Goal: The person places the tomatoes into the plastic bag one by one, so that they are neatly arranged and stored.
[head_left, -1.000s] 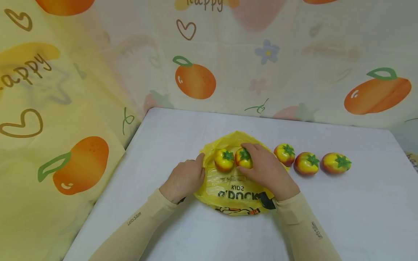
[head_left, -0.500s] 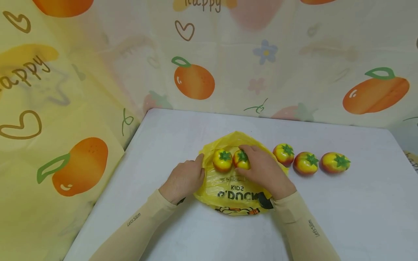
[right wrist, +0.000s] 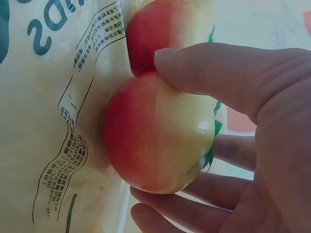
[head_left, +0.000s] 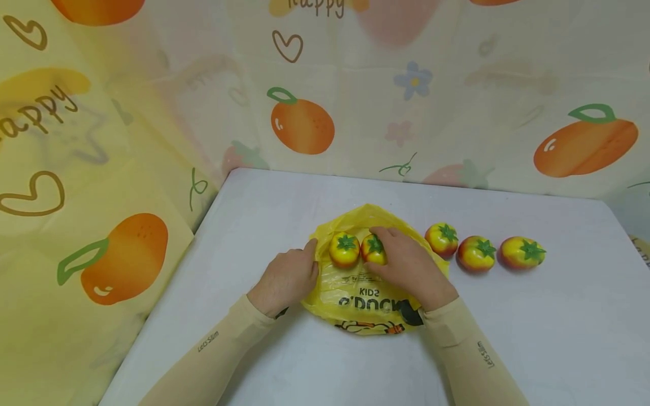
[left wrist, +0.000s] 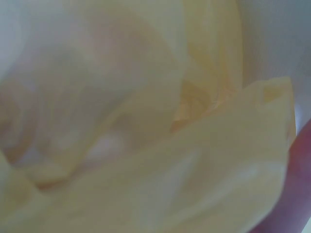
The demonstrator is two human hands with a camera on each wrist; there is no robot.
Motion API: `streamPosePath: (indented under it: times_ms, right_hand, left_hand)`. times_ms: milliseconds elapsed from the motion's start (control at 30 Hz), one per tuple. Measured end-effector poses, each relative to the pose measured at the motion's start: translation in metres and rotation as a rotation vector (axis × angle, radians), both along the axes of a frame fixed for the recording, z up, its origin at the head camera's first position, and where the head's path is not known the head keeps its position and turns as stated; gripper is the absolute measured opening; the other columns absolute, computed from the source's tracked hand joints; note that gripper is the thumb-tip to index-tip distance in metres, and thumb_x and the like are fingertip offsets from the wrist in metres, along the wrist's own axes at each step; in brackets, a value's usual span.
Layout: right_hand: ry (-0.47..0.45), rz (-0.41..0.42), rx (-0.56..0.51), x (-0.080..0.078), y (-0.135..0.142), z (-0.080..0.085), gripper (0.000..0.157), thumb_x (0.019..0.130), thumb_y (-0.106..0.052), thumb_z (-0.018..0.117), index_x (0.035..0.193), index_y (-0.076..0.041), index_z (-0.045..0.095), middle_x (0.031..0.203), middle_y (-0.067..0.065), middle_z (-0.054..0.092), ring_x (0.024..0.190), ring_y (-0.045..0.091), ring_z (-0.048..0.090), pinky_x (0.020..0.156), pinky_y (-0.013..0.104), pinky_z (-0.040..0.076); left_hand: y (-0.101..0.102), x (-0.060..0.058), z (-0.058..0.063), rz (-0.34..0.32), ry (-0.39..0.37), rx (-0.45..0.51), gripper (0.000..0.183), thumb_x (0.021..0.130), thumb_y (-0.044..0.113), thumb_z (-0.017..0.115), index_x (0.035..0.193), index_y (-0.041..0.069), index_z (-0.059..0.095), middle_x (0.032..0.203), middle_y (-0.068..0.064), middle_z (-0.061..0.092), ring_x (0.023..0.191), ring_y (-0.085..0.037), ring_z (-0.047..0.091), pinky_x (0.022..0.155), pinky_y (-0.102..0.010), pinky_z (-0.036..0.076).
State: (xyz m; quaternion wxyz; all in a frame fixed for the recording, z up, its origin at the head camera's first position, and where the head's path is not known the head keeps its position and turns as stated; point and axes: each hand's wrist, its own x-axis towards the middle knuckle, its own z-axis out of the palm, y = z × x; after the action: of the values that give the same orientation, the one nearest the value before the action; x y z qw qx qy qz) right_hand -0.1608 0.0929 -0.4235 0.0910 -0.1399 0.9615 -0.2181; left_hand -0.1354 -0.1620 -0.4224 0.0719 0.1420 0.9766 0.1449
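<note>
A yellow plastic bag (head_left: 350, 287) with black print lies on the table, its mouth spread at the far side. My left hand (head_left: 289, 276) pinches the bag's left edge; close-up yellow film (left wrist: 209, 179) fills most of the left wrist view. Inside the bag's opening, my right hand (head_left: 413, 262) holds a glossy red-and-yellow fruit with a green star-shaped leafy top (head_left: 374, 248). In the right wrist view, the thumb lies on one side of this fruit (right wrist: 155, 136) and the fingers on the other. A second such fruit (head_left: 345, 249) sits against it on the left.
Three more of these fruits stand in a row right of the bag: a near one (head_left: 440, 241), a middle one (head_left: 476, 254) and a far-right one (head_left: 522, 253). A white table (head_left: 284, 361) carries everything. Behind it hangs a fruit-printed curtain (head_left: 355, 113).
My right hand and the fruit it holds have shifted slightly left, and the other fruit in the bag has moved a little left as well. My left hand stays at the bag's edge.
</note>
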Motion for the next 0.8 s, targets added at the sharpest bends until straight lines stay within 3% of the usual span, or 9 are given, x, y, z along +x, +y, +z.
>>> streamPosePath:
  times_ms: [800]
  right_hand:
    - [-0.018, -0.009, 0.011, -0.0032, 0.0033, -0.0031, 0.084, 0.097, -0.046, 0.078, 0.165, -0.014, 0.041, 0.159, 0.018, 0.055, 0.137, 0.038, 0.061, 0.117, 0.059, 0.049]
  left_hand:
    - [0.0018, 0.0013, 0.0023, 0.008, -0.011, -0.004, 0.052, 0.108, 0.016, 0.050, 0.153, -0.009, 0.049, 0.101, -0.024, 0.078, 0.074, -0.029, 0.072, 0.066, -0.043, 0.060]
